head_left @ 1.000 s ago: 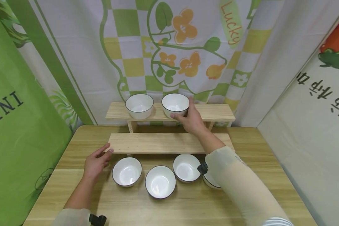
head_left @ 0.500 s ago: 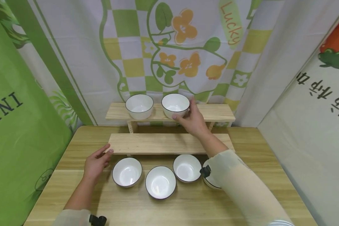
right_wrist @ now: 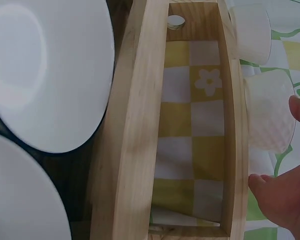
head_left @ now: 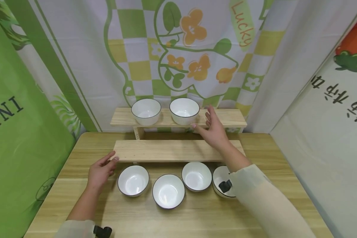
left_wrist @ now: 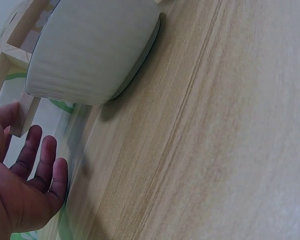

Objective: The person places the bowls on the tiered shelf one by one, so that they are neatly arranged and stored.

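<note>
A two-tier wooden shelf point(head_left: 178, 150) stands on the table. On its upper board sit two white bowls with dark rims, a left bowl point(head_left: 146, 112) and a right bowl point(head_left: 184, 111). My right hand point(head_left: 215, 132) is just right of the right bowl, its thumb and fingers spread and apart from it, holding nothing. In the right wrist view, the fingertips show beside that bowl point(right_wrist: 270, 111). My left hand point(head_left: 100, 170) pinches the left end of the lower board with thumb and index finger; in the left wrist view its other fingers point(left_wrist: 46, 155) are loosely bent.
Several more white bowls stand on the table in front of the shelf: a left one point(head_left: 133, 181), a front one point(head_left: 168, 191), one right of centre point(head_left: 196, 176) and one point(head_left: 221, 177) partly behind my right sleeve. A patterned curtain point(head_left: 137, 49) hangs behind the shelf.
My right hand has let go of the right bowl on the upper board and drawn away to the right. That bowl stays in place, and the left hand keeps its position.
</note>
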